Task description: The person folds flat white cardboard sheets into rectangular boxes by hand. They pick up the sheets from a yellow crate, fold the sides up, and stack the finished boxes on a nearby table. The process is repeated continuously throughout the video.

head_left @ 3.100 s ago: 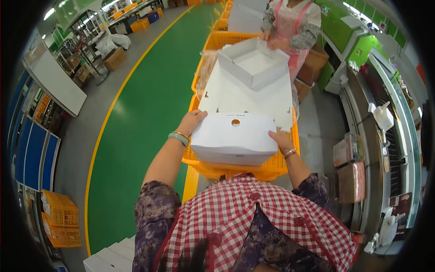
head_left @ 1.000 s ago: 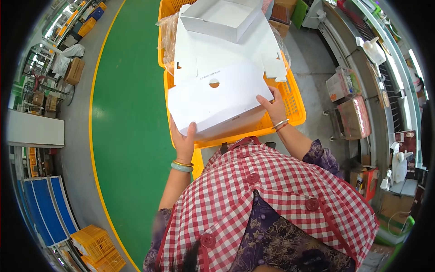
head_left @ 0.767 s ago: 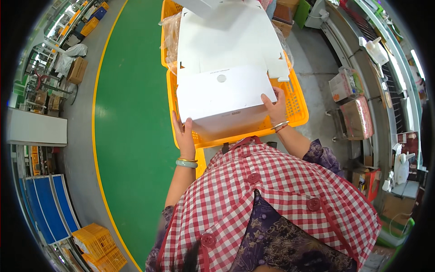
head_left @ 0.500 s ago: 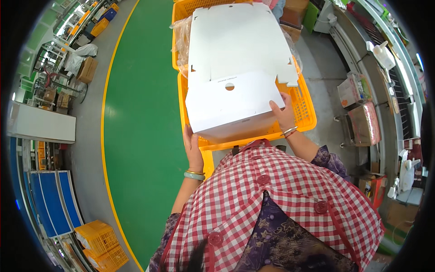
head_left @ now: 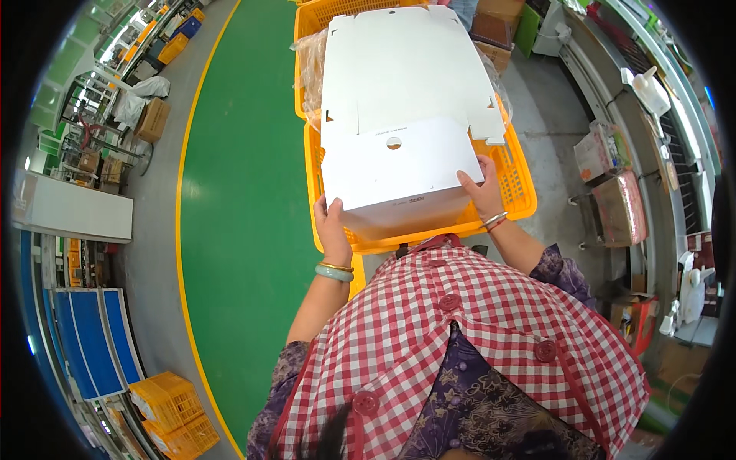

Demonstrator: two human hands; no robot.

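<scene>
One white cardboard box (head_left: 399, 165), with a round hole in its upper panel, sits over the near yellow plastic crate (head_left: 520, 180), directly in front of the red-and-white checked apron (head_left: 399, 322). The left hand (head_left: 333, 234) holds the box's near left corner, thumb close to the upper edge and fingers along the left side. The right hand (head_left: 483, 195) holds the near right corner, its thumb on the upper panel and its other fingers against the right side. Beyond the box, a flat white cardboard blank (head_left: 402, 69) with notched edges reaches across the far yellow plastic crate (head_left: 345, 9). Clear plastic film (head_left: 311, 65) hangs beside the blank's left edge. Whether the box touches the crate's bottom, I cannot tell.
</scene>
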